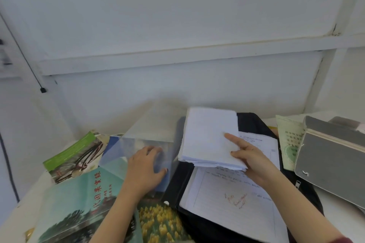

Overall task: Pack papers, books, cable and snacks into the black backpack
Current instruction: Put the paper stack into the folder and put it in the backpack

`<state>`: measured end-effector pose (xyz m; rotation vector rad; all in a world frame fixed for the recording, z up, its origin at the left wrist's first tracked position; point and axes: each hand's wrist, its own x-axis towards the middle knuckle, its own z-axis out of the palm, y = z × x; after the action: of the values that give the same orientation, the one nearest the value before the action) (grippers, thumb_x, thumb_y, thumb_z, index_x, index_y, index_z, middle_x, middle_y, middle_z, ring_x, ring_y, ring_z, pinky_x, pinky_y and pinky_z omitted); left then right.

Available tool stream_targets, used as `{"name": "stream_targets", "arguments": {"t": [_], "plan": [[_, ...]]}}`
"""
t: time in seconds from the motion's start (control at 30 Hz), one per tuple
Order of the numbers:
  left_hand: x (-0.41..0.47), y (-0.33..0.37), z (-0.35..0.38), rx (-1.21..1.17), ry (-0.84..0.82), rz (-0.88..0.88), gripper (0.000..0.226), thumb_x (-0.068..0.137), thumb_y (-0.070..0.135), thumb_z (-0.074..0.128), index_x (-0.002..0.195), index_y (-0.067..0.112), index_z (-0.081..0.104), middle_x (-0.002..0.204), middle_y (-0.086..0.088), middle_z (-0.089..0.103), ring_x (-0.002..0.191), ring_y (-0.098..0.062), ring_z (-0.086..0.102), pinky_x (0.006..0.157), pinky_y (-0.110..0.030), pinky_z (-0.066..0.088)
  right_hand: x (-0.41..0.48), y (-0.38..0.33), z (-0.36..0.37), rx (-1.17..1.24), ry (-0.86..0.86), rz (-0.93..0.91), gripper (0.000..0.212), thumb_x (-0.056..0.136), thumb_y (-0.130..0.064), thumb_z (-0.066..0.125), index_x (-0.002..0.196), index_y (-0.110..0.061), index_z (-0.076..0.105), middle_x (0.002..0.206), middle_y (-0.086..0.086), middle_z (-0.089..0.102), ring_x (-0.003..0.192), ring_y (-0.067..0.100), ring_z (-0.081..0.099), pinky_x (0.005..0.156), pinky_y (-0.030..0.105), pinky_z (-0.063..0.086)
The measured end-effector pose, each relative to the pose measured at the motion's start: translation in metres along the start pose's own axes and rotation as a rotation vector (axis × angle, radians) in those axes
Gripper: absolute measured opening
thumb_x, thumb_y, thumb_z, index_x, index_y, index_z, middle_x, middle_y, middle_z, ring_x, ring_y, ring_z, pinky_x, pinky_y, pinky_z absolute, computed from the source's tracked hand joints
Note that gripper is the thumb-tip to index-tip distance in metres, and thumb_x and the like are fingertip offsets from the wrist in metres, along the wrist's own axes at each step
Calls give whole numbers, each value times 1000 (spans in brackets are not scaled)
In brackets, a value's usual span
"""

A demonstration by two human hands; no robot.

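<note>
My right hand [249,161] holds a stack of white papers [209,136] lifted over an open folder, index finger stretched across the top sheet. My left hand [145,165] presses the folder's clear plastic cover [146,134], which is swung up to the left. Lined sheets with handwriting [233,201] lie in the folder beneath. The black backpack [254,122] lies under the folder, showing behind and at the right. Books with green and teal covers [79,193] lie at the left.
A grey closed book or case [331,163] sits at the right, with a pale green booklet [290,140] beside it. A book with a yellow-flower cover [160,223] lies near the front. A white wall stands close behind the table, and a black cable [21,51] hangs on it at the left.
</note>
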<state>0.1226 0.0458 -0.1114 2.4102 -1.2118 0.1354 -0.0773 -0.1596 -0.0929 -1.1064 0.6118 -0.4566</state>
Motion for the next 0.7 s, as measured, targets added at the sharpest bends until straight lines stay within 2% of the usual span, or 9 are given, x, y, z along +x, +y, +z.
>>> {"name": "stream_targets", "arguments": {"t": [0.07,0.13,0.2,0.33,0.4,0.5,0.57,0.63,0.7], "plan": [[1,0,-1,18,-1,2,57,74,46,56,125,23,49,129,0,48,118,-20,45,98,-32,34,3,1,-2,-117,54,85,48,89,11,41,111,-24,65,121,3,53,100,26,52,73,29,50],[2,1,-1,45,-10,1,60,70,47,50,125,23,49,129,0,48,117,-20,45,97,-32,35,4,0,-3,-146,84,131,47,89,12,40,110,-22,66,116,4,51,95,24,51,65,27,50],[3,1,-1,78,-18,2,56,74,46,53,126,24,48,130,1,47,118,-19,44,97,-31,35,4,-3,-5,-170,103,151,47,88,13,41,106,-22,67,116,5,50,92,24,52,59,26,49],[3,3,-1,77,3,52,50,82,29,59,130,27,45,133,1,46,117,-18,46,97,-31,39,3,-9,-8,-199,106,185,45,87,13,42,100,-22,67,119,8,49,93,26,53,59,27,51],[2,5,-2,64,17,88,50,82,15,56,129,30,46,137,-2,44,114,-21,51,89,-30,45,1,-10,-8,-194,100,191,44,88,12,42,99,-22,67,121,9,48,93,26,54,54,25,51],[1,9,0,140,14,170,49,71,-5,63,105,30,64,131,-12,53,101,-31,62,71,-33,54,0,-12,-8,-149,91,171,42,89,11,43,101,-22,67,125,10,47,96,27,53,51,22,51],[2,8,4,221,19,185,46,58,-9,73,87,26,67,120,-18,61,94,-36,66,63,-37,57,1,-14,-7,-79,61,148,43,89,11,43,109,-19,66,125,10,47,91,25,53,50,21,51],[3,9,7,264,16,171,46,50,-10,77,84,20,68,115,-19,63,92,-36,67,62,-39,58,4,-16,-8,-2,26,116,44,90,11,41,118,-16,62,118,11,50,82,21,52,48,21,51],[2,10,8,276,11,170,42,51,-8,78,85,16,68,116,-20,63,94,-36,66,67,-40,58,9,-20,-10,70,0,92,45,91,10,39,123,-14,59,106,11,53,71,18,53,53,23,53]]}}
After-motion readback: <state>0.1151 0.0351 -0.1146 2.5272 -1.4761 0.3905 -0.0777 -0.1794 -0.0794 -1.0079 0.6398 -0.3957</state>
